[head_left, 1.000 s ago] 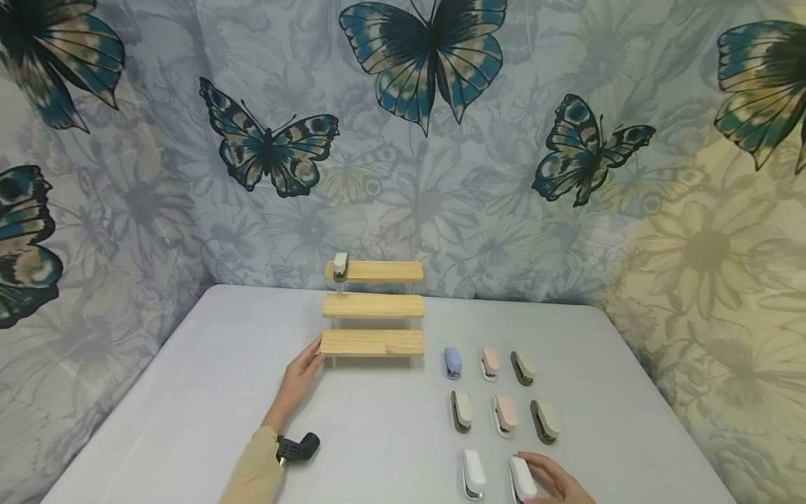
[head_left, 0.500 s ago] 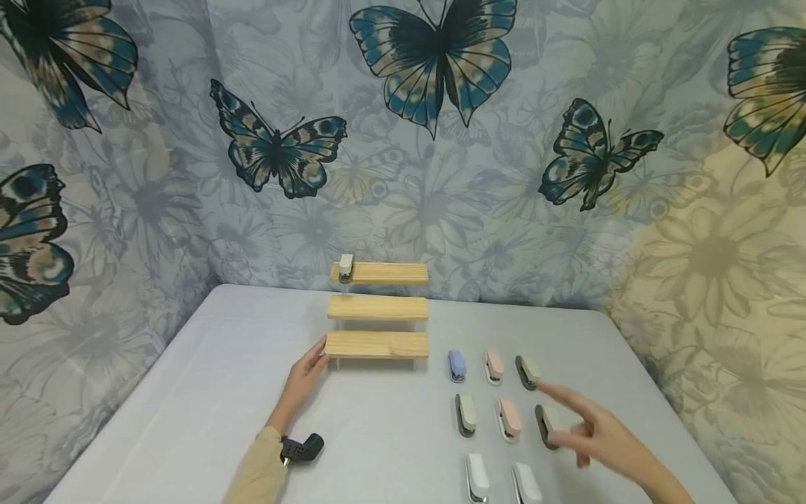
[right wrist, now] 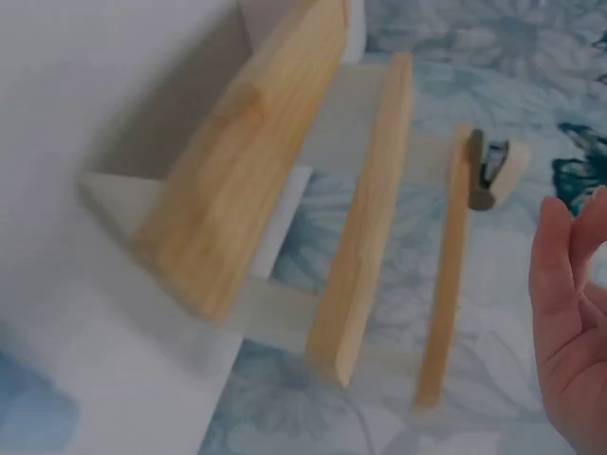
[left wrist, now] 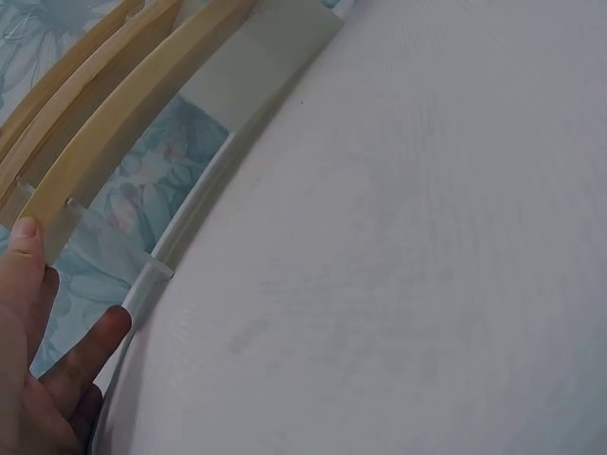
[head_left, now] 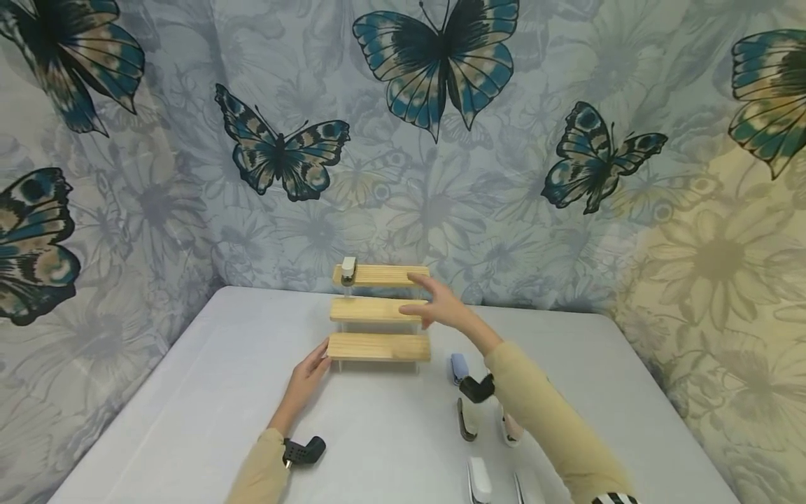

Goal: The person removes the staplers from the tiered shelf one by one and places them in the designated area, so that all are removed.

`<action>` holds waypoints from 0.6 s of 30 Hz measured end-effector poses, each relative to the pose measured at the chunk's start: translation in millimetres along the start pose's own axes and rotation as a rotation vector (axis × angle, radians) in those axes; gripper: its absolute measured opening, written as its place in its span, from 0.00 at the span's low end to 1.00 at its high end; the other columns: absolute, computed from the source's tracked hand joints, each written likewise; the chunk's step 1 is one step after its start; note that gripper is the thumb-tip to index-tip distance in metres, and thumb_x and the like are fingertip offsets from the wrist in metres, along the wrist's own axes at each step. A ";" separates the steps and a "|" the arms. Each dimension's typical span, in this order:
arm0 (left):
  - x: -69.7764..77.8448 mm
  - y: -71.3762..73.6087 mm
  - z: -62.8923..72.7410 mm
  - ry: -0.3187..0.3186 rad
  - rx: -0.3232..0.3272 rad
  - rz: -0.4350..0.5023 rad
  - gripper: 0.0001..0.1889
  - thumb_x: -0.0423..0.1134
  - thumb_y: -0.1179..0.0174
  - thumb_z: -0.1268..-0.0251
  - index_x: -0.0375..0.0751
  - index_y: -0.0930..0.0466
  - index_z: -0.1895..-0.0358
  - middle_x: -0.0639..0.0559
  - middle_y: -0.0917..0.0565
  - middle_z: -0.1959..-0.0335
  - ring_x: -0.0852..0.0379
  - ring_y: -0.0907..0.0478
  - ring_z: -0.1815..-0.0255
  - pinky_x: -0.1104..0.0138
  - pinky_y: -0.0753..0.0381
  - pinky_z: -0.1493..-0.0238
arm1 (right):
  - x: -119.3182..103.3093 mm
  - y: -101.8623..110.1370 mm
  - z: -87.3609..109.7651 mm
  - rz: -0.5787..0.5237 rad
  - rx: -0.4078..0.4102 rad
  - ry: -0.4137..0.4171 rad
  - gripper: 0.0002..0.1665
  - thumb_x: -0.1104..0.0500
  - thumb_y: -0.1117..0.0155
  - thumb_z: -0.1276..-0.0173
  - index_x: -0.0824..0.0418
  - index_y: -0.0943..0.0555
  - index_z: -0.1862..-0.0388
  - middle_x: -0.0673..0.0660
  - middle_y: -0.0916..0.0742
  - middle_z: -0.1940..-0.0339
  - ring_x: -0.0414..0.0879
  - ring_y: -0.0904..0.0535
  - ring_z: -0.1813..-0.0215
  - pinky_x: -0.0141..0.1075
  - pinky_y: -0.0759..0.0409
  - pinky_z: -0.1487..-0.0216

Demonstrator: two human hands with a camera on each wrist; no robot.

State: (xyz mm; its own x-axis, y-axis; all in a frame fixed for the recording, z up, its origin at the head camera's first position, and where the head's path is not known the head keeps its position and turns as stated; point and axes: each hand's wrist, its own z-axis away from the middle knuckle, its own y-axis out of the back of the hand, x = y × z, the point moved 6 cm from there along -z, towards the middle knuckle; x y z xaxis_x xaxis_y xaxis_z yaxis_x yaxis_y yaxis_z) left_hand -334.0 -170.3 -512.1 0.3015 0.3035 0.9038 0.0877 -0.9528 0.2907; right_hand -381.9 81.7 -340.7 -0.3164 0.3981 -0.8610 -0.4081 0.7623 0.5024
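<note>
A three-tier display stand with light wooden shelves (head_left: 379,346) stands at the back of the white table. My left hand (head_left: 307,374) touches the left end of its lowest shelf; in the left wrist view, a fingertip (left wrist: 28,227) presses the shelf end and the other fingers reach down beside the clear support. My right hand (head_left: 441,304) is at the right end of the upper shelves, thumb and forefinger apart with nothing between them. A small whitish stapler with a dark base (head_left: 348,271) sits at the left of the top shelf, also visible in the right wrist view.
Right of the stand, staplers lie in rows: a blue one (head_left: 459,367), a pale one with a dark base (head_left: 468,418), a pink one (head_left: 512,430) and a white one (head_left: 480,479). My right sleeve (head_left: 548,420) hides others. Butterfly-patterned cloth (head_left: 434,210) hangs behind.
My right hand has left a white stapler at the front, passed over the rows, and reached forward and left to the stand. The left hand stays at the lowest shelf.
</note>
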 end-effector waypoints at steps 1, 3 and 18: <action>-0.5 0.8 0.4 0.004 0.000 -0.003 0.28 0.51 0.50 0.35 0.40 0.37 0.36 0.49 0.36 0.37 0.50 0.34 0.41 0.61 0.30 0.45 | -0.2 -3.8 -13.9 0.030 -0.026 -0.014 0.48 0.50 0.34 0.43 0.58 0.49 0.30 0.61 0.43 0.31 0.52 0.21 0.77 0.38 0.18 0.68; -0.3 2.2 0.7 0.003 0.001 -0.010 0.28 0.51 0.49 0.36 0.40 0.37 0.36 0.48 0.35 0.37 0.48 0.31 0.44 0.59 0.28 0.47 | -1.5 -11.2 -38.6 0.044 -0.061 -0.047 0.49 0.49 0.34 0.43 0.57 0.50 0.29 0.62 0.44 0.31 0.52 0.21 0.77 0.38 0.19 0.67; 4.5 -0.4 5.8 0.054 -0.002 -0.032 0.33 0.41 0.37 0.45 0.44 0.38 0.35 0.49 0.36 0.37 0.48 0.29 0.48 0.49 0.34 0.44 | 7.8 -64.0 -115.7 -0.416 -0.012 -0.058 0.46 0.58 0.37 0.39 0.56 0.52 0.29 0.65 0.46 0.31 0.41 0.29 0.81 0.36 0.19 0.67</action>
State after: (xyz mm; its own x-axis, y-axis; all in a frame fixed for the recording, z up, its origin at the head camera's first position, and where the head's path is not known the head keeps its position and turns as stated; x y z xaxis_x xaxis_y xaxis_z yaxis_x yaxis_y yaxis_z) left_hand -327.1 -168.5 -510.0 0.2468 0.3340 0.9097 0.0946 -0.9426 0.3204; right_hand -457.3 -23.0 -370.4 -0.0735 0.0857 -0.9936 -0.5010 0.8583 0.1111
